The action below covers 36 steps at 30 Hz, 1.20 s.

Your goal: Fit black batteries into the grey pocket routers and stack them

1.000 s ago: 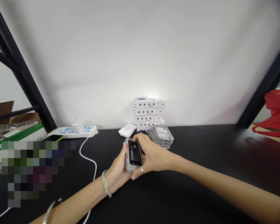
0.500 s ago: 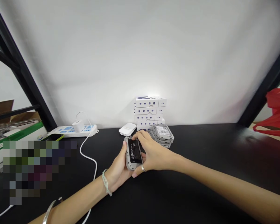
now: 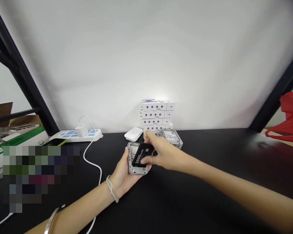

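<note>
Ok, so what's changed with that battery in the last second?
The right hand has lifted the black 3000mAh battery up and out of the gray case, tilting it across the case so the white label inside shows. The left hand still holds the case, now turned flatter. The white boxes and stacked gray cases stayed as they were.
</note>
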Each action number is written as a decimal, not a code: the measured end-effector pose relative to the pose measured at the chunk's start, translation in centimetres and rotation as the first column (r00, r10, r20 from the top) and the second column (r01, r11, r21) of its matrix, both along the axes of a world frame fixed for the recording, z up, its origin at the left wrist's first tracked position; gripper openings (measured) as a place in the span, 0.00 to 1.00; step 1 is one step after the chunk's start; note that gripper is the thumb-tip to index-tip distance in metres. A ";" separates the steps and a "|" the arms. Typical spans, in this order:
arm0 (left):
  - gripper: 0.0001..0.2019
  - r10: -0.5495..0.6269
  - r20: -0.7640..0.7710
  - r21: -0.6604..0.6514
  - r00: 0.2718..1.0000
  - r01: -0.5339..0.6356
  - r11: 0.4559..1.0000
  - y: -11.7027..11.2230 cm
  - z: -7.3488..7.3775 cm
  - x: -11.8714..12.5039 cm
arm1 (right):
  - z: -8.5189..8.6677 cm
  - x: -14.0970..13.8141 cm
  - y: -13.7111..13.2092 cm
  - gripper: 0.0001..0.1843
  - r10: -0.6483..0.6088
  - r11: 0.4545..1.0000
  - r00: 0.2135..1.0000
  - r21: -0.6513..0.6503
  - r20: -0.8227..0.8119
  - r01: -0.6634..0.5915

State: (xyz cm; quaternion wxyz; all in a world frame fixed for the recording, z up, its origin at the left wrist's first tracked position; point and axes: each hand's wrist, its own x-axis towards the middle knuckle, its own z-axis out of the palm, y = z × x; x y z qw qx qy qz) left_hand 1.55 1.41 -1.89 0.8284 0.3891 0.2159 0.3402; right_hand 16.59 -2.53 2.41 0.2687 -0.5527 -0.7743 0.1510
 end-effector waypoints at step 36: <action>0.29 0.007 -0.047 -0.087 0.999 -0.011 0.996 -0.5 0.4 -0.1 | 4.5 0.3 7.4 0.26 -0.206 0.895 0.711 -0.164 0.672 0.415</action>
